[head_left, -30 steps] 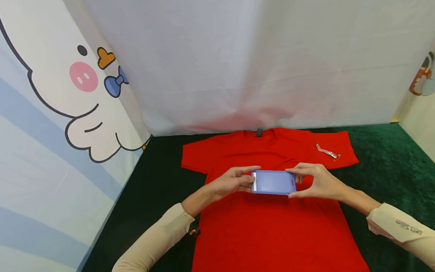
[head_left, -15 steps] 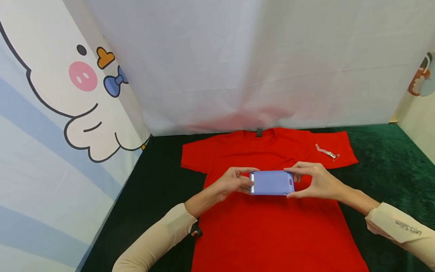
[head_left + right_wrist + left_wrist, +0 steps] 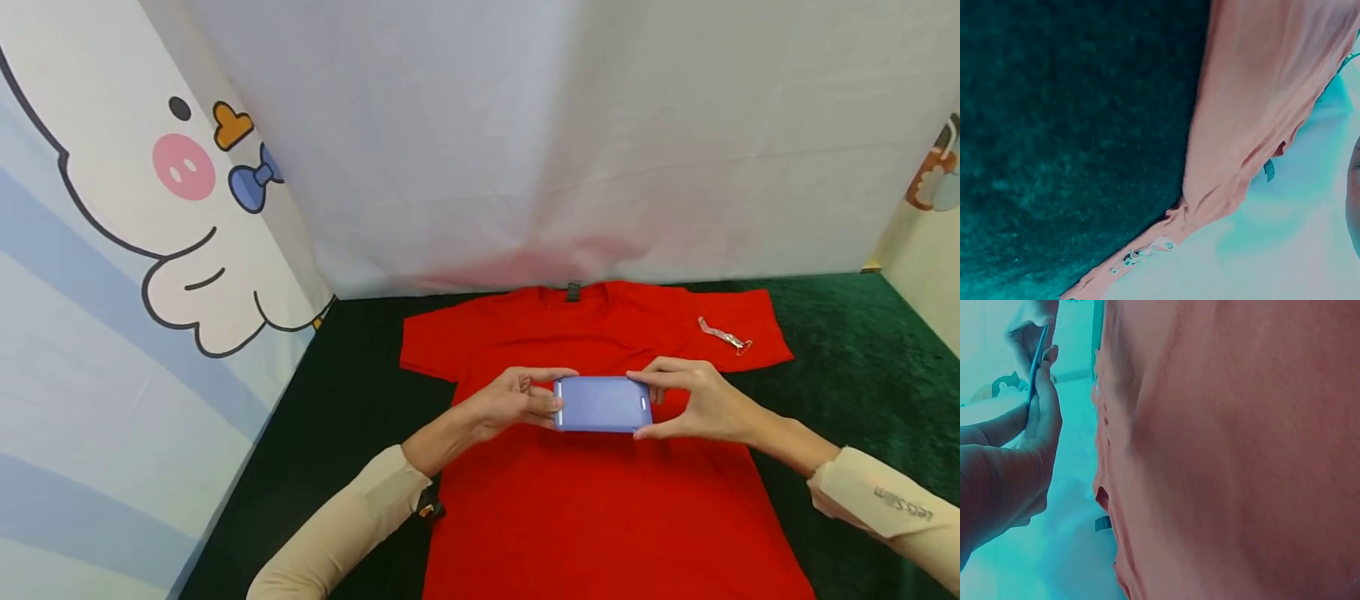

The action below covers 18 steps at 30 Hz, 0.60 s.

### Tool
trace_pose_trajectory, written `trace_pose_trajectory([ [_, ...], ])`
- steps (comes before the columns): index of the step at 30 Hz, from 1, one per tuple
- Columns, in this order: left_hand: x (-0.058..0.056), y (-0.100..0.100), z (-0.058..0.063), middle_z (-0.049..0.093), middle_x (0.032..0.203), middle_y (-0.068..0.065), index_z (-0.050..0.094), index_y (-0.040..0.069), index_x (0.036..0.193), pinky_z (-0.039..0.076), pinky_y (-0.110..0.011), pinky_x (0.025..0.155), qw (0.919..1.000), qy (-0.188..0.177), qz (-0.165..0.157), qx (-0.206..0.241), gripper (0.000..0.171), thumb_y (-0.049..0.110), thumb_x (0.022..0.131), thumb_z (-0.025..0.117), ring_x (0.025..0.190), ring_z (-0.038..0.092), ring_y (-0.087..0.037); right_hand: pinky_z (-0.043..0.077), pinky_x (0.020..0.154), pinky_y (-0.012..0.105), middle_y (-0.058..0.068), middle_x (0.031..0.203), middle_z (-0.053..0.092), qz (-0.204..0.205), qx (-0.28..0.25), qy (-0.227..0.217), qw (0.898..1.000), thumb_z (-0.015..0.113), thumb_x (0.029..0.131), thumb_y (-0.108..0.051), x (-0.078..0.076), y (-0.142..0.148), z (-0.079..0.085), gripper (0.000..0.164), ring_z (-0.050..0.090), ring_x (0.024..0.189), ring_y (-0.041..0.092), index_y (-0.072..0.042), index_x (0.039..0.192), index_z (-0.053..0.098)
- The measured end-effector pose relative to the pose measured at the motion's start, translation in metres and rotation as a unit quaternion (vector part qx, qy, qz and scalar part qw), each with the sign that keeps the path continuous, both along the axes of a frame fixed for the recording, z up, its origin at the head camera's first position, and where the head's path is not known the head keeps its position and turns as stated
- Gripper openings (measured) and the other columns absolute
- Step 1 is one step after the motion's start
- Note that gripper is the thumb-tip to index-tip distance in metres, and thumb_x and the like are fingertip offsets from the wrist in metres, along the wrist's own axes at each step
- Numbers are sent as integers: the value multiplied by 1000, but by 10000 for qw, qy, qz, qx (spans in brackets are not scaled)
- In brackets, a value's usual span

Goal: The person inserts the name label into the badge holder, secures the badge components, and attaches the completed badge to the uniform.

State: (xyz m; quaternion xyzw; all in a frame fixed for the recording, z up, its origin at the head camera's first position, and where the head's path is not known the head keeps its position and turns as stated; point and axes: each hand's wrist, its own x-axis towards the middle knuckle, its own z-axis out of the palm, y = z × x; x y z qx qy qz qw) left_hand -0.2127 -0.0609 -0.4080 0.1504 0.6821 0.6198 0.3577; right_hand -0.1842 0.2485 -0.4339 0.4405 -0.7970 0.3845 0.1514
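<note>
Both hands hold a flat blue-lavender card holder (image 3: 603,404) level above the red T-shirt (image 3: 600,508). My left hand (image 3: 517,397) pinches its left end, where a thin white strip shows along the edge. At the other end, my right hand (image 3: 697,402) grips the corners between thumb and fingers, beside a small slot that shows white. The left wrist view catches the holder (image 3: 1036,369) almost edge-on, between the thumb and fingers of my left hand (image 3: 1013,465). Only a sliver of my right hand (image 3: 1354,194) enters the right wrist view.
A clear strap clip (image 3: 723,336) with metal parts lies on the shirt's right sleeve. Dark green cloth (image 3: 847,383) covers the table under the shirt. A white curtain (image 3: 480,150) rises behind, and a cartoon-printed panel (image 3: 187,275) stands at left.
The slot at the holder's right end has turned from red to white, and the white strip at its left end has narrowed. Both hands stay nearly in place.
</note>
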Motion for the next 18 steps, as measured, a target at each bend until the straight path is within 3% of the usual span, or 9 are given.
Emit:
trace_pose_trajectory([
  [18, -3, 0, -2, 68, 129, -25, 52, 12, 151, 58, -45, 96, 9990, -397, -80, 169, 52, 2, 100, 61, 93, 73, -19, 50, 68, 20, 0, 101, 64, -35, -43, -17, 10000, 96, 68, -21, 3, 0, -2, 67, 56, 79, 5, 2, 126, 69],
])
